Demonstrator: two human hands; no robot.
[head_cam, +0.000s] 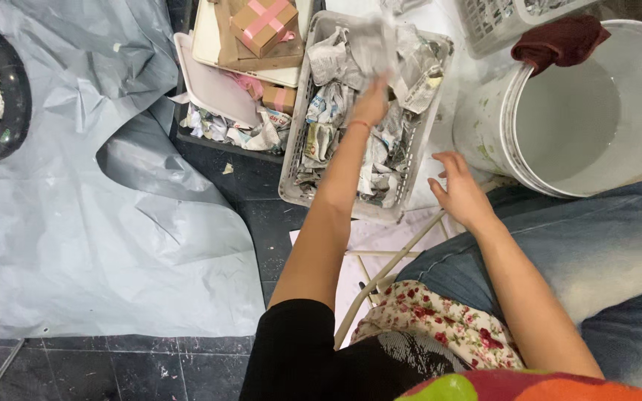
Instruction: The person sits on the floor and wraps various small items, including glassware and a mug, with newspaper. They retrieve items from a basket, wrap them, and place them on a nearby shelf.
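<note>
L hand grips blurred crumpled newspaper piece above grey basket, long axis running away from body. R hand open, empty, beside basket's near-right corner.

Dark tiled floor, grey plastic sheet

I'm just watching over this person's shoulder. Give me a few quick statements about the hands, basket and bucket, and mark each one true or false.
1. The left hand grips a blurred sheet of newspaper above the grey basket. True.
2. The right hand holds a brush. False: it is open and holds nothing.
3. A dark red cloth hangs over the white bucket rim. True.
4. The basket holds folded towels. False: it holds crumpled newspaper.
</note>
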